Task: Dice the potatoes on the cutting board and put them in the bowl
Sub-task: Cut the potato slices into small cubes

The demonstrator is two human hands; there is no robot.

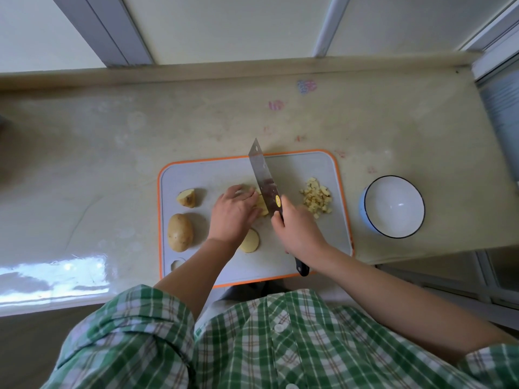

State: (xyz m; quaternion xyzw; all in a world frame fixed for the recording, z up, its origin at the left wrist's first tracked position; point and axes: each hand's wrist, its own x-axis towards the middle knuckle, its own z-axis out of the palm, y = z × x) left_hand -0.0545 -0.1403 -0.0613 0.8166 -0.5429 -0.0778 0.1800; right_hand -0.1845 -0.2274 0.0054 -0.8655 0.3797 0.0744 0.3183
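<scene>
On the grey cutting board with an orange rim (213, 169), my left hand (233, 213) presses down on a pile of potato slices (261, 205) at the middle. My right hand (299, 228) grips the handle of a cleaver (265, 181), whose blade rests against the right side of the slices. A whole potato (180, 232) and a cut potato piece (186, 197) lie at the board's left. A flat potato slice (250, 241) lies below my left wrist. A heap of diced potato (316, 198) sits at the board's right. The white bowl with a blue outside (392, 206) stands empty right of the board.
The board lies on a pale stone counter (112, 153) whose front edge runs under my arms. A raised ledge and window frames stand behind. The counter ends just right of the bowl, with a drop beyond. Faint coloured stains mark the counter behind the board.
</scene>
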